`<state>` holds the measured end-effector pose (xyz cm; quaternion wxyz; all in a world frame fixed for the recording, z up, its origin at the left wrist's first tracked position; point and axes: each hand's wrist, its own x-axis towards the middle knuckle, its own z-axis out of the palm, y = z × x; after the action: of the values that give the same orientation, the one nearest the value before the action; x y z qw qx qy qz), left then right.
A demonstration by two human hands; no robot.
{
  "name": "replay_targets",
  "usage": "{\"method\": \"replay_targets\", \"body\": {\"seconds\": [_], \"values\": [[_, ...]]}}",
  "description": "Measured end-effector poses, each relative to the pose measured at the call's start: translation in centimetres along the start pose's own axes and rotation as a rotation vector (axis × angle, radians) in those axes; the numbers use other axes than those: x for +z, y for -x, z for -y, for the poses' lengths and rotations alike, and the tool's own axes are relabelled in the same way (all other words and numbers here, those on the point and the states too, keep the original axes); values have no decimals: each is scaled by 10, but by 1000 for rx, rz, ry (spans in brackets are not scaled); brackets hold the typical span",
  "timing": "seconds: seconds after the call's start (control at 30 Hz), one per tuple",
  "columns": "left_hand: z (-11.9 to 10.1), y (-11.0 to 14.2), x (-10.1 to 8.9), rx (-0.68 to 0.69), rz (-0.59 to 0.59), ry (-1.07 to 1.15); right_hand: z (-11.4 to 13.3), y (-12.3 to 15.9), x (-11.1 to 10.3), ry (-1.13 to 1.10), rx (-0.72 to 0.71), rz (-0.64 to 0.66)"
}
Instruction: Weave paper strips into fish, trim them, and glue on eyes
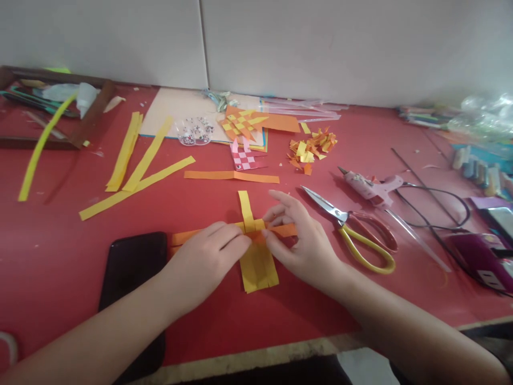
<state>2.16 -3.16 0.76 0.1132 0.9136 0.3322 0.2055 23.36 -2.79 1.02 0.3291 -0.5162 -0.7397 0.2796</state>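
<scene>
A small weave of yellow paper strips [258,270] and orange paper strips lies on the red table in front of me. One yellow strip [246,206] sticks up from its far side. My left hand [212,246] is closed at the weave's left side, its fingertips pinching the strips near the crossing. Orange strip ends [182,236] come out from behind that hand. My right hand [296,235] has its thumb and curled fingers around the orange paper strip [286,230] at the right side, with the index finger raised. Fingers partly hide the crossing.
Scissors [342,216] and a pink glue gun [372,187] with its cord lie to the right. A black phone [134,267] is beside my left forearm. Loose yellow strips [124,152], an orange strip [232,176], a pink-checked paper fish [242,156] and paper scraps [310,148] lie beyond.
</scene>
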Motion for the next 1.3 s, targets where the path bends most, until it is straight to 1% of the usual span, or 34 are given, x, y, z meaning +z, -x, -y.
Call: {"method": "replay_targets", "body": {"seconds": [0.13, 0.27, 0.37, 0.43, 0.5, 0.6, 0.63, 0.7, 0.77, 0.87, 0.93, 1.0, 1.13, 1.23, 1.3], "values": [[0, -3, 1, -114, 21, 133, -3, 0, 1, 0, 4, -9], [-2, -6, 2, -139, 29, 134, -5, 0, 2, 54, 21, 20], [-3, -4, 2, -184, 13, 130, -4, 0, 0, 26, 14, 11], [-4, -2, 3, -240, 1, 157, -1, 0, -1, -52, 4, 11], [-3, 0, 3, -264, -6, 179, 3, 2, -2, -195, -17, 36], [-2, 1, 4, -232, -5, 162, 7, 5, -4, -445, -100, 149], [-1, 1, 4, -226, -3, 158, 8, 6, -5, -497, -132, 193], [0, 0, 4, -232, 9, 170, 9, 5, -7, -523, -178, 260], [1, -2, 3, -232, 27, 201, 7, 2, -12, -458, -205, 270], [2, -6, 2, -213, 51, 212, 2, -8, -26, -186, -228, 266], [1, -8, 2, -214, 44, 212, -1, -14, -35, 15, -251, 317], [1, -8, 1, -222, 38, 226, -4, -19, -42, 138, -272, 394], [0, -9, -1, -233, 55, 226, -7, -20, -42, 231, -254, 494], [-1, -8, -2, -246, 74, 223, -13, -19, -37, 238, -267, 488], [0, -8, -2, -244, 90, 235, -17, -19, -34, 223, -286, 455]]}}
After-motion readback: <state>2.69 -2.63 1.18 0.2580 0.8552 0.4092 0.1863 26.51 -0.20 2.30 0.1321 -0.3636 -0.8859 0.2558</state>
